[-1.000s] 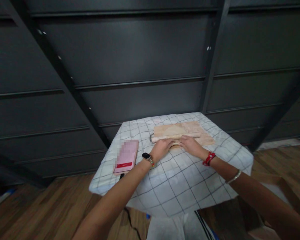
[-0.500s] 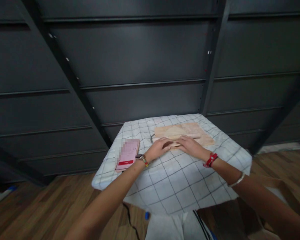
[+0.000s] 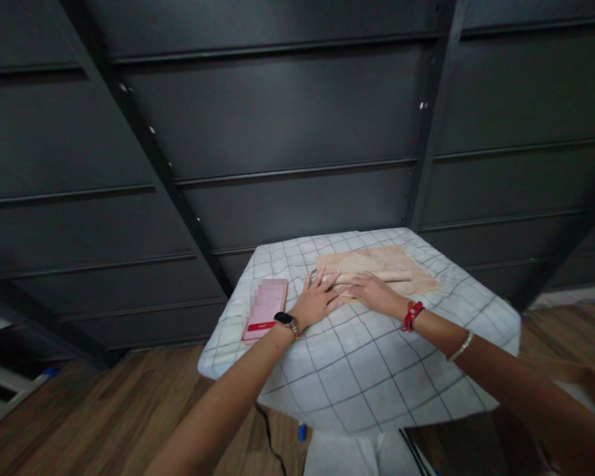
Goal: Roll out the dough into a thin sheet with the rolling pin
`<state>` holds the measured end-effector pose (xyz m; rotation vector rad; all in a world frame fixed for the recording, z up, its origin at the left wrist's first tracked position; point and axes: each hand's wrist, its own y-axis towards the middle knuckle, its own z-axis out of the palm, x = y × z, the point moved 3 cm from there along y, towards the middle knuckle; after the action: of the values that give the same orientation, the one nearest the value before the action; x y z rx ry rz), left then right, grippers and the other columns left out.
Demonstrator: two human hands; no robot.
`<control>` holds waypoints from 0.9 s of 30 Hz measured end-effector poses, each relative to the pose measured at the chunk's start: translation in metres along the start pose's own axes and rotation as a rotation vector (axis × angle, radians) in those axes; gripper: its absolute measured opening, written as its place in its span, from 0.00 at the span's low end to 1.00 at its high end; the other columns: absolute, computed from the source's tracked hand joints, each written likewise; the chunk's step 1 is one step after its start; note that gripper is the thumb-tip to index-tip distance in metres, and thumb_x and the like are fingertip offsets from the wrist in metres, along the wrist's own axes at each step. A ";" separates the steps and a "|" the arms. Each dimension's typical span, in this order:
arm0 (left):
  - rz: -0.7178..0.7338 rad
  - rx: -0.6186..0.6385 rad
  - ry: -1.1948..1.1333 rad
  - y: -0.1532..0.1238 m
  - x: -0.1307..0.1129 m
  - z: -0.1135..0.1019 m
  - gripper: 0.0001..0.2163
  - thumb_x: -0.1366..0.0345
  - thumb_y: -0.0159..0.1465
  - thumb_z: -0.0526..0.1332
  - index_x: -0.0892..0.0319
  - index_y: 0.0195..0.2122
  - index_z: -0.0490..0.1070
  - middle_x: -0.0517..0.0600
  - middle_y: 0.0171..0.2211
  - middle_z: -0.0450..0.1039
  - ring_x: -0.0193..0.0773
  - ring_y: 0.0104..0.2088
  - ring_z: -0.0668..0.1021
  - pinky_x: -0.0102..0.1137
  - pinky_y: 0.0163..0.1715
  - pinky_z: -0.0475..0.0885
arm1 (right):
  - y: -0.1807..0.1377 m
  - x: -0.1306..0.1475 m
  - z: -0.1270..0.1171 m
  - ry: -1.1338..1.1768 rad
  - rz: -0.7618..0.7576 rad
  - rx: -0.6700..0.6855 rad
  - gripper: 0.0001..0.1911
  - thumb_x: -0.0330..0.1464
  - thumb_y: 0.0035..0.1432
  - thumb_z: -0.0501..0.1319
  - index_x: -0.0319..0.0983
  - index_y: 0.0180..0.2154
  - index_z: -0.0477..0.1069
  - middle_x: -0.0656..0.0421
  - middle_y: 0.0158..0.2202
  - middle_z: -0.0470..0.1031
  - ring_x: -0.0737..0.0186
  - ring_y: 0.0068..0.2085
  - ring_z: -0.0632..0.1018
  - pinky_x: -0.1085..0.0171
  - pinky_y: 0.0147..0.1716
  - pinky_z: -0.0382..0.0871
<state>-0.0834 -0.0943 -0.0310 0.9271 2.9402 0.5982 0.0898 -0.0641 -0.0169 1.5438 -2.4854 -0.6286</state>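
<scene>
Dark grey panelled wall (image 3: 297, 112); brown wood-look floor (image 3: 143, 390); cloth-covered table (image 3: 357, 370), white with dark grid; light dim.

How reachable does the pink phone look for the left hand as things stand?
Likely yes: the pink phone lies on the checked cloth, left of the left hand, with nothing visible on top of it.

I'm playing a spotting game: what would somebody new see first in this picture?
Probably the two hands, the left hand with fingers spread and the right hand beside it, by what looks like a rolling pin on a tan mat atop a white checked tablecloth. Next, the red bracelet on the right wrist and the pink-screened phone left of the hands. Behind everything rises a dark panelled wall.
</scene>
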 end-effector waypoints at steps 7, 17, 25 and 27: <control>0.001 -0.018 -0.012 0.000 0.000 0.004 0.18 0.53 0.69 0.50 0.44 0.59 0.65 0.49 0.66 0.52 0.57 0.66 0.50 0.60 0.59 0.48 | -0.014 -0.004 -0.003 0.071 -0.050 -0.090 0.10 0.27 0.62 0.57 0.38 0.30 0.75 0.55 0.30 0.74 0.60 0.36 0.73 0.60 0.41 0.66; 0.034 -0.044 -0.039 -0.001 -0.005 0.002 0.17 0.57 0.70 0.50 0.41 0.60 0.63 0.47 0.66 0.51 0.55 0.65 0.52 0.59 0.59 0.49 | -0.024 -0.005 -0.008 -0.022 0.052 -0.013 0.06 0.25 0.60 0.58 0.36 0.34 0.74 0.54 0.35 0.74 0.59 0.39 0.74 0.60 0.42 0.68; 0.016 -0.023 -0.045 -0.002 -0.004 0.001 0.17 0.56 0.69 0.51 0.40 0.58 0.65 0.46 0.67 0.50 0.55 0.66 0.52 0.59 0.59 0.49 | -0.039 -0.012 -0.016 0.017 -0.020 0.001 0.13 0.20 0.58 0.54 0.37 0.36 0.74 0.55 0.33 0.73 0.60 0.37 0.73 0.61 0.40 0.69; 0.015 -0.021 -0.047 -0.002 -0.004 0.001 0.17 0.56 0.69 0.51 0.40 0.58 0.65 0.45 0.67 0.50 0.55 0.66 0.52 0.59 0.59 0.49 | -0.047 -0.016 -0.015 0.069 -0.029 -0.029 0.15 0.19 0.58 0.52 0.38 0.37 0.74 0.55 0.34 0.73 0.60 0.38 0.73 0.61 0.40 0.69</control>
<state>-0.0807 -0.0975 -0.0328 0.9489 2.8827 0.5982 0.1405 -0.0714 -0.0221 1.5661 -2.3975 -0.6020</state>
